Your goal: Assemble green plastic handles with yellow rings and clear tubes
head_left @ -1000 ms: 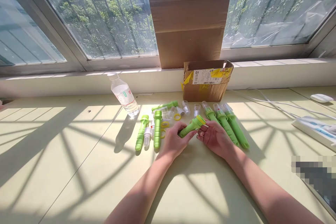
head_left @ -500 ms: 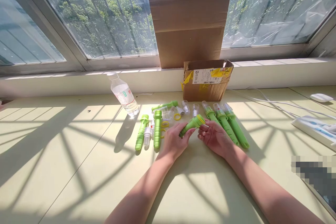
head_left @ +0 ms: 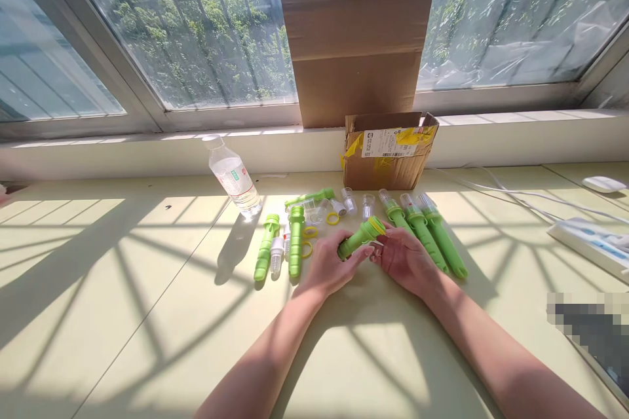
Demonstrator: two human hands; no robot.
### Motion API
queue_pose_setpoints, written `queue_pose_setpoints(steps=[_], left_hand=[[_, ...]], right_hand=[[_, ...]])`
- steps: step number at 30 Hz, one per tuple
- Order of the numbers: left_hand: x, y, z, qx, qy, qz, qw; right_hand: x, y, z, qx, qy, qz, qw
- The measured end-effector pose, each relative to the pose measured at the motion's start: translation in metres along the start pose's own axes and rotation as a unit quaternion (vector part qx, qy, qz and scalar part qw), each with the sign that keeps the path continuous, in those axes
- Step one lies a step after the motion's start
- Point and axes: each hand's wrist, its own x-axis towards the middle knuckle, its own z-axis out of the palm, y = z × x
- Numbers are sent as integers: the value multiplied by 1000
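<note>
A green tube (head_left: 361, 239) with a yellow ring at its threaded end is held tilted by my left hand (head_left: 330, 265). My right hand (head_left: 403, 258) is beside that threaded end, fingers curled; what its fingertips pinch, if anything, is too small to tell. Left of my hands two green tubes (head_left: 295, 242) lie near a clear ribbed piece with a white top (head_left: 276, 255). Yellow rings (head_left: 333, 218) and small clear cups (head_left: 348, 201) are scattered behind my hands. To the right, three green tubes with clear tops (head_left: 445, 245) lie side by side.
A water bottle (head_left: 233, 178) stands at the back left. An open cardboard box (head_left: 388, 167) is against the window ledge. White cables and a power strip (head_left: 590, 245) lie at the right, above a pixelated dark object (head_left: 597, 334). Another green tube (head_left: 309, 196) lies behind the rings.
My left thumb has shifted slightly along the green tube toward its ringed end. The fingers of my right hand have moved slightly; the objects on the table rest as before.
</note>
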Motion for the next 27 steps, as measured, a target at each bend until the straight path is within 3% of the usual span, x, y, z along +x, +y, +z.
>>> queue_pose_setpoints(steps=[12,27], left_hand=[[1,-4,1,-38,-4,-31,999],[3,-1,2,-17,-12,10,1000]], right_hand=[[0,-2,-3,-10,-27,24,999],[4,2,-6,25,28,14,999]])
